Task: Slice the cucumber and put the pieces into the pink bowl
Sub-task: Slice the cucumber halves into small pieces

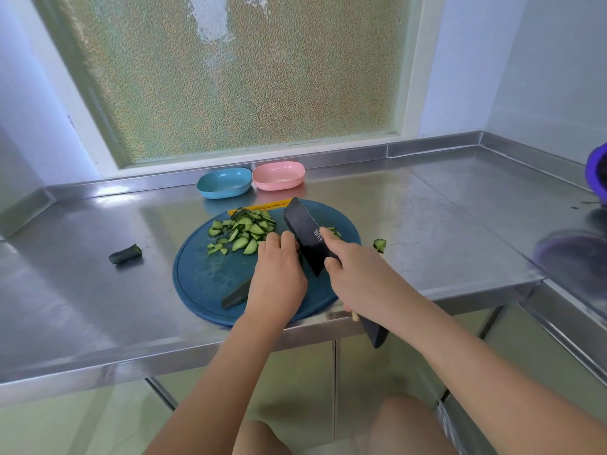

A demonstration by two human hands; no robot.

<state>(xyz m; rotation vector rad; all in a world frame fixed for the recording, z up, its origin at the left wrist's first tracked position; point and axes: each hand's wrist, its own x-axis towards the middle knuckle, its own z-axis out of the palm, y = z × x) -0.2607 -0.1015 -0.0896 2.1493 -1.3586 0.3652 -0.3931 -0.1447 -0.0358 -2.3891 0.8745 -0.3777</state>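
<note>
A long piece of cucumber (235, 295) lies on the round blue cutting board (197, 277); my left hand (279, 274) holds it down with curled fingers, hiding most of it. My right hand (358, 277) grips a black cleaver (305, 234), forefinger stretched along the blade, which stands just right of my left fingers. A heap of cucumber slices (243, 233) lies at the back of the board. The pink bowl (278, 175) sits at the rear of the counter, with nothing visible inside it.
A blue bowl (224, 183) stands left of the pink one. A cucumber end (125, 254) lies on the steel counter left of the board, and a stray slice (379, 245) to its right. A purple object (597, 172) sits at the far right edge.
</note>
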